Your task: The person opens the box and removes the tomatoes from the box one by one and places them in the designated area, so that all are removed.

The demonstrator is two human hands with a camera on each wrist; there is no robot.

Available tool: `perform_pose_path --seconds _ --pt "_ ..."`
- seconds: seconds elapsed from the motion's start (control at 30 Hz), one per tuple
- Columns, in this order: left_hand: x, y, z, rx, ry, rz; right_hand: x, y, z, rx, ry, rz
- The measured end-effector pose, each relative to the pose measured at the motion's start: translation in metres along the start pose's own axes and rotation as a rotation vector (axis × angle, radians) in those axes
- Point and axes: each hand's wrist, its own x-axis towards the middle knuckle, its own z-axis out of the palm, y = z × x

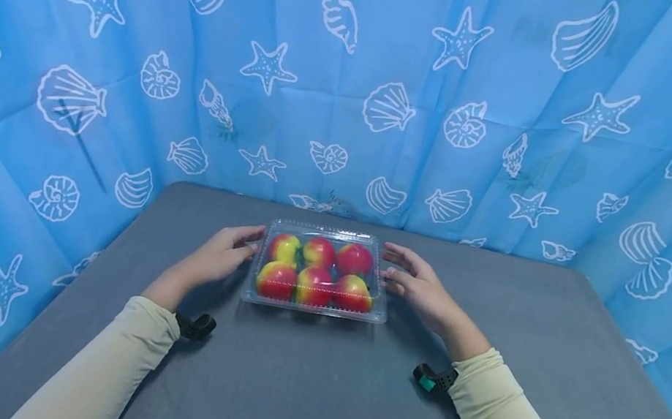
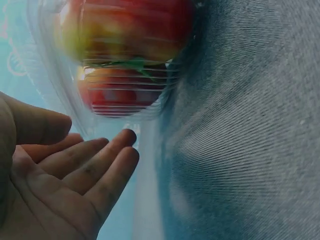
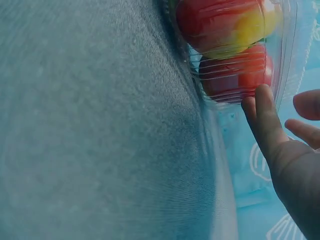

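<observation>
A clear plastic clamshell box [image 1: 313, 307] with its lid down lies on the grey table. Several red and yellow apples [image 1: 314, 284] fill it in two rows. My left hand [image 1: 222, 253] is at the box's left side, fingers fairly straight and pointing to it; in the left wrist view the fingertips [image 2: 131, 136] stand just off the ridged wall. On the opposite side, my right hand [image 1: 423, 287] reaches in with extended fingers, and in the right wrist view two fingertips [image 3: 264, 91] are right at the box wall. Neither hand curls round the box.
A grey cloth covers the table [image 1: 304, 397]. Behind it and along both sides hangs a blue curtain [image 1: 349, 130] printed with white shells and starfish. Each wrist wears a black strap [image 1: 195, 326], below a pale sleeve [image 1: 103, 363].
</observation>
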Motion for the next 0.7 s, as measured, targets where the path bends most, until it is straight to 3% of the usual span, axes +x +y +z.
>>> perform_pose_path --seconds 0.17,0.37,0.7 --pt "0.002 -0.005 0.002 -0.072 -0.016 -0.008 0.003 0.002 0.000 0.049 0.018 0.038" --pt "0.003 -0.010 0.001 -0.153 -0.039 -0.019 0.003 0.004 0.000 0.011 0.022 0.076" --pt "0.001 -0.011 0.000 -0.114 -0.059 -0.017 0.003 0.005 0.001 0.036 0.032 0.098"
